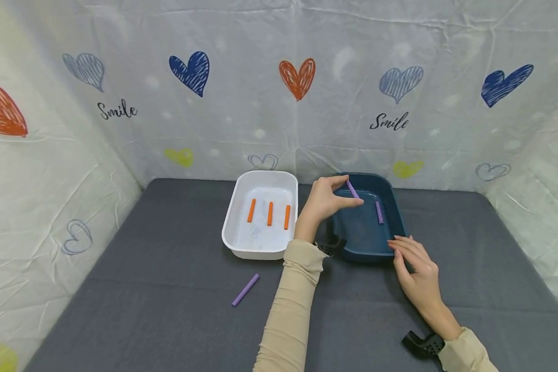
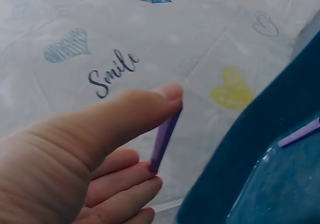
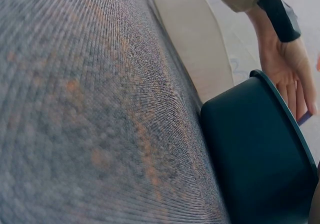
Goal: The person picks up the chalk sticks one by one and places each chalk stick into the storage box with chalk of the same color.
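Note:
My left hand (image 1: 327, 199) is over the left side of the dark blue tray (image 1: 365, 257). Between its thumb and fingertips it pinches a purple chalk-like stick (image 1: 352, 189) by the two ends. The left wrist view shows that stick (image 2: 165, 140) spanning from thumb to finger. Inside the blue tray lies another purple stick (image 1: 379, 212). My right hand (image 1: 418, 268) rests its fingertips at the tray's near right corner, fingers fairly straight. A third purple stick (image 1: 245, 290) lies slanted on the dark cloth, left of my left forearm.
Left of the blue tray stands a white tray (image 1: 230, 227) holding three orange sticks (image 1: 269, 214). Dark grey cloth (image 1: 167, 310) covers the table. A white curtain (image 1: 242, 124) with printed hearts hangs behind and at the sides.

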A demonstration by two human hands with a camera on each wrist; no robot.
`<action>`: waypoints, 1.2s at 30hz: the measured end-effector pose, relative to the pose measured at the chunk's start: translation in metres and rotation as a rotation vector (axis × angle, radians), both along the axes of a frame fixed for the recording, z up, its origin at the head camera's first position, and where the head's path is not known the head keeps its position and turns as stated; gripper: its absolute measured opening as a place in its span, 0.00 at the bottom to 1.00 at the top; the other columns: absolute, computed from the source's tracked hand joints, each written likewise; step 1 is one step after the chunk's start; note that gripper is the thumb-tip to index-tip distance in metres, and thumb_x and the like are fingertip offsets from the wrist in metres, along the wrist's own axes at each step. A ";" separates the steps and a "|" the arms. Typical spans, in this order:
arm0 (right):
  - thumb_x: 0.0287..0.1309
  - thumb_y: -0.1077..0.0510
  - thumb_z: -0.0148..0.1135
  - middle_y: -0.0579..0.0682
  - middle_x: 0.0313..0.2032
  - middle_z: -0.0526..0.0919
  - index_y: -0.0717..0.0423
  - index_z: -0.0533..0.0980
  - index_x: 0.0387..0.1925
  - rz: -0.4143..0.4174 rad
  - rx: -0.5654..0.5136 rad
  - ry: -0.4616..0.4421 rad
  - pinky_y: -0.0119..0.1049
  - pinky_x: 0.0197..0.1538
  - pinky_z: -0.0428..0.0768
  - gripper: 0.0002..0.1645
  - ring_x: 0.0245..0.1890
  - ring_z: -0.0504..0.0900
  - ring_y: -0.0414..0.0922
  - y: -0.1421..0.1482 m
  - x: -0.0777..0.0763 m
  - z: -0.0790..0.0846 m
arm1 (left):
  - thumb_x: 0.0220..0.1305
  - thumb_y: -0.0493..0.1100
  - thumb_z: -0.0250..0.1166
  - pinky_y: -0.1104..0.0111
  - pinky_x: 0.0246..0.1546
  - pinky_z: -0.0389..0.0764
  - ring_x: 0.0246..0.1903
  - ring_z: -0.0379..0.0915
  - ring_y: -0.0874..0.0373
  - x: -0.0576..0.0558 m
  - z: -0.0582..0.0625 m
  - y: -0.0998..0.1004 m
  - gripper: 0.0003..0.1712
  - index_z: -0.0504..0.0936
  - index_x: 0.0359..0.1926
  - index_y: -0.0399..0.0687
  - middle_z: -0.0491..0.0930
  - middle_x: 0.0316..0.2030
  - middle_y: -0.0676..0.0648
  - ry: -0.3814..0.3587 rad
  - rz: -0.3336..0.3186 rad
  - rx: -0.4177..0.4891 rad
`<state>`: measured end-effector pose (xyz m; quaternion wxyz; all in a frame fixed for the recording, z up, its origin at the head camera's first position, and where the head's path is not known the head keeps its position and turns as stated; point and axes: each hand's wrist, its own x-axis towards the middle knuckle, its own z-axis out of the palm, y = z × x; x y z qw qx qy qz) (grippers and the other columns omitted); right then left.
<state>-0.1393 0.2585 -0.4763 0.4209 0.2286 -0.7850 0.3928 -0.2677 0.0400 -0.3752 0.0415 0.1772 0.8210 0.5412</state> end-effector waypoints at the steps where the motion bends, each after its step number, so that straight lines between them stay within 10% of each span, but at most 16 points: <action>1: 0.50 0.79 0.60 0.66 0.38 0.86 0.71 0.84 0.38 0.000 0.000 0.000 0.41 0.69 0.67 0.13 0.48 0.81 0.60 0.000 0.000 0.000 | 0.50 0.49 0.80 0.59 0.62 0.73 0.66 0.68 0.55 -0.002 -0.002 0.002 0.44 0.74 0.68 0.45 0.74 0.65 0.47 0.004 0.006 0.002; 25: 0.46 0.83 0.58 0.69 0.36 0.84 0.76 0.82 0.35 0.021 -0.023 0.019 0.39 0.68 0.68 0.13 0.47 0.82 0.58 -0.019 0.014 0.033 | 0.54 0.52 0.77 0.57 0.60 0.75 0.65 0.67 0.47 -0.025 -0.030 0.050 0.44 0.72 0.70 0.49 0.71 0.66 0.44 0.030 0.109 -0.324; 36: 0.48 0.81 0.59 0.67 0.38 0.85 0.73 0.84 0.37 0.000 -0.001 -0.002 0.40 0.69 0.67 0.14 0.47 0.81 0.61 -0.004 0.003 0.006 | 0.54 0.57 0.76 0.64 0.46 0.82 0.53 0.78 0.55 -0.024 -0.037 0.055 0.45 0.71 0.71 0.55 0.77 0.61 0.51 0.175 0.086 -0.568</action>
